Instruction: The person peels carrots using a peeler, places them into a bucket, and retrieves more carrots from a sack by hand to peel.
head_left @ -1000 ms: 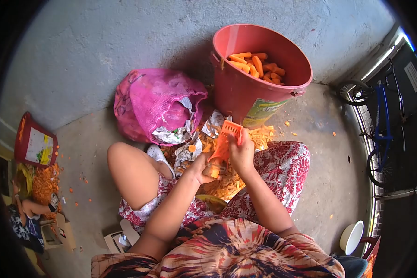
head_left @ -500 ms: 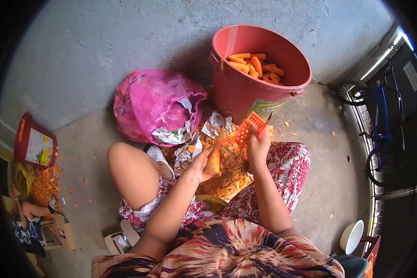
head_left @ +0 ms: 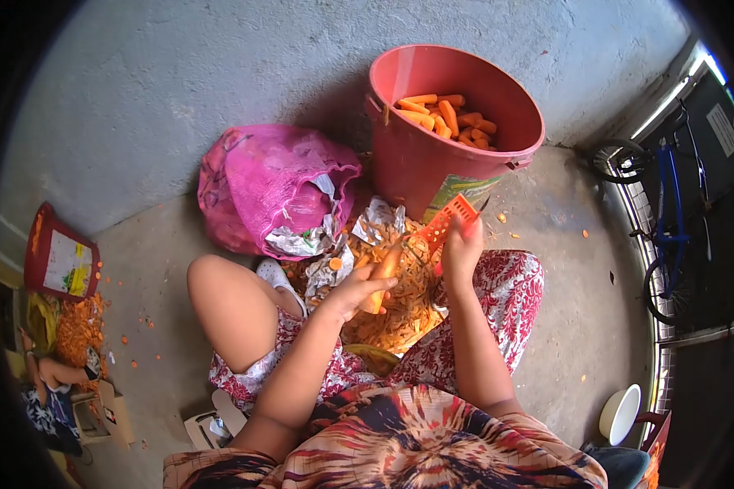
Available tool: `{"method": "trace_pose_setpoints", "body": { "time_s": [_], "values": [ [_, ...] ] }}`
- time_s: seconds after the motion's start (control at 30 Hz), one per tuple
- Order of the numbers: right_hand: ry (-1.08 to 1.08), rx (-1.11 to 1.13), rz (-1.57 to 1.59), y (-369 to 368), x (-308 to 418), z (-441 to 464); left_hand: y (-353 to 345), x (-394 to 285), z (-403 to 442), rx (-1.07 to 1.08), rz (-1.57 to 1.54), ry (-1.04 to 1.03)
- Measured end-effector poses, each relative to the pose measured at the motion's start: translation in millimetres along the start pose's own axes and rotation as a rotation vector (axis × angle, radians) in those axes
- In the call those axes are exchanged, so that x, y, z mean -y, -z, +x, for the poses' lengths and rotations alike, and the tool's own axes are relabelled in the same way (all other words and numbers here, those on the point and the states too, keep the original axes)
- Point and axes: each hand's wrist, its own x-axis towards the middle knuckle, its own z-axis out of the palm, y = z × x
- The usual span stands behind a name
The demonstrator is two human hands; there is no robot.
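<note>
My left hand [head_left: 351, 292] is closed around a carrot [head_left: 388, 266], which slants up and to the right over the peelings. My right hand [head_left: 462, 254] grips an orange perforated peeler [head_left: 442, 225], its holed part angled toward the carrot but apart from it. A dark pointed tip shows beyond the right fingers; I cannot tell whether it belongs to the peeler. Beneath both hands, between my legs, lies a heap of carrot peelings [head_left: 395, 319]. Crumpled newspaper [head_left: 331, 273] lies at the heap's left side.
Ahead stands a large red tub [head_left: 432, 175] with several carrots [head_left: 448, 118] inside. A pink mesh sack [head_left: 257, 183] leans left of it. At far left are a red bucket [head_left: 61, 257], more peelings [head_left: 80, 330] and another person's leg [head_left: 61, 372]. A bicycle [head_left: 667, 236] and white basin [head_left: 620, 414] are right.
The carrot has tilted more to the right in my left hand, and the fingers have shifted on it. My right hand and the peeler have moved slightly right.
</note>
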Motion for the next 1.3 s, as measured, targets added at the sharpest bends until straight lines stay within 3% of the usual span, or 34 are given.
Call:
{"method": "trace_pose_setpoints", "body": {
  "time_s": [0.1, 0.2, 0.23, 0.3, 0.37, 0.5, 0.6, 0.7, 0.8, 0.9, 0.97, 1.17, 1.3],
  "values": [
    [0.053, 0.010, 0.021, -4, 12, -3, -3, -1, -3, 0.050, 0.002, 0.044],
    [0.129, 0.196, -0.073, -9, 14, -21, -8, -2, -7, 0.072, 0.023, 0.016],
    [0.213, 0.152, 0.012, -15, 11, -23, -7, -1, -7, 0.066, 0.075, 0.005],
    [0.156, 0.145, 0.000, -16, 7, -22, -4, 2, -5, 0.056, 0.179, -0.018],
    [0.246, 0.019, -0.150, -10, 7, -7, 0, 5, -2, 0.074, 0.230, -0.023],
    [0.107, -0.297, -0.231, 11, -7, 37, 1, 4, -6, 0.094, 0.287, -0.051],
    [0.071, -0.092, -0.002, 14, 21, 22, 0, 2, -6, 0.100, 0.124, -0.065],
    [-0.034, 0.123, 0.241, 6, 33, -2, -6, -3, -9, 0.202, -0.153, 0.048],
    [0.216, 0.101, 0.010, 0, 21, -8, -5, -3, -12, 0.409, -0.306, 0.124],
    [0.026, -0.109, 0.028, 17, 8, 27, -3, -5, -16, 0.410, -0.188, 0.106],
    [0.033, -0.265, -0.053, 34, -6, 50, -6, -9, -21, 0.431, -0.183, 0.082],
    [0.045, -0.062, 0.103, 27, 29, 18, -3, -8, -11, 0.321, -0.166, 0.064],
    [0.135, 0.028, 0.001, 17, 24, 3, -8, -6, -10, 0.244, -0.165, 0.054]
  ]
}}
